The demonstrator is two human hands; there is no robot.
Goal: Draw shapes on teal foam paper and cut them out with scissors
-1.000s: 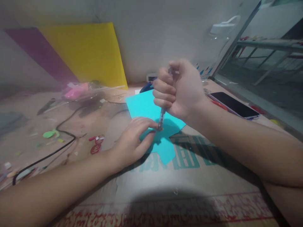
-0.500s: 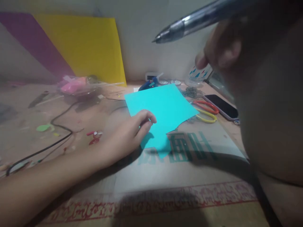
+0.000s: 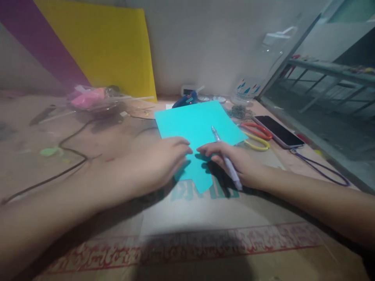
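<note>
A turquoise paper (image 3: 193, 121) with a cut, pointed lower edge lies on the printed cardboard in the centre. My left hand (image 3: 164, 160) is over its left side, fingers bent and near each other, with nothing visible between them. From the right, my right hand (image 3: 231, 160) reaches over the paper with a clear pen (image 3: 230, 168) held in it. The pen's tip points up and away from me, its back end toward me. The fingertips of both hands are close together but apart, above the paper.
Behind the paper are a blue glue gun (image 3: 186, 99) and a clear bottle (image 3: 249, 74). To the right are red scissors (image 3: 258, 130), yellow handles (image 3: 260, 142) and a phone (image 3: 278, 130). A pink bundle (image 3: 89, 97) and a dark cable (image 3: 70, 150) lie left.
My right hand came down from close to the camera to the paper, bringing the pen. My left hand stayed over the paper's left side. The bottle and phone strap are now uncovered.
</note>
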